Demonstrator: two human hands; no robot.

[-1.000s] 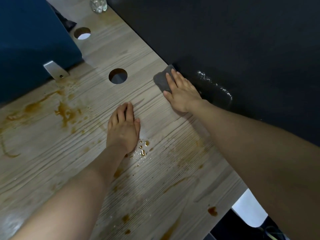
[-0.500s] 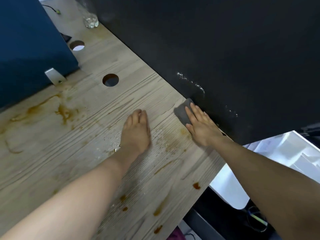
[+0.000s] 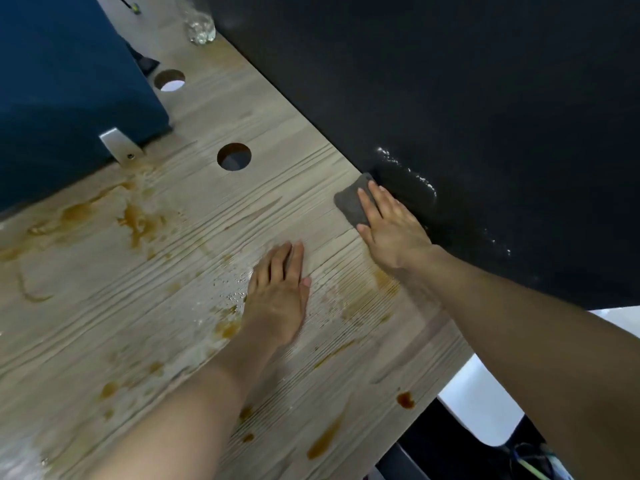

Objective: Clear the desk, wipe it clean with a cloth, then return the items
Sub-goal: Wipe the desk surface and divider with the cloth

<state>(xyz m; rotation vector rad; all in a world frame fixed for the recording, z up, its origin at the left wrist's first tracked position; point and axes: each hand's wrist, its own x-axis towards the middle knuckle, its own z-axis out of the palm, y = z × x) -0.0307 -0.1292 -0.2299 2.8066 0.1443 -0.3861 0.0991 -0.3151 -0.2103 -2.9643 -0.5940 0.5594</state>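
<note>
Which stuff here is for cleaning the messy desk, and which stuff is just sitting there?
For the cleaning:
- grey cloth under the flat right hand
- left hand, pressed flat on the desk
- brown spill stains

Just sitting there:
- clear glass at the far end
- blue partition
- dark panel
- round cable holes

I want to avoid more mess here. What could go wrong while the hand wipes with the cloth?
The small grey cloth under the right hand may only smear the wide brown stains. The left hand rests flat beside wet droplets and may slip or get dirty. Wiping near the desk edge may push liquid over it.
</note>
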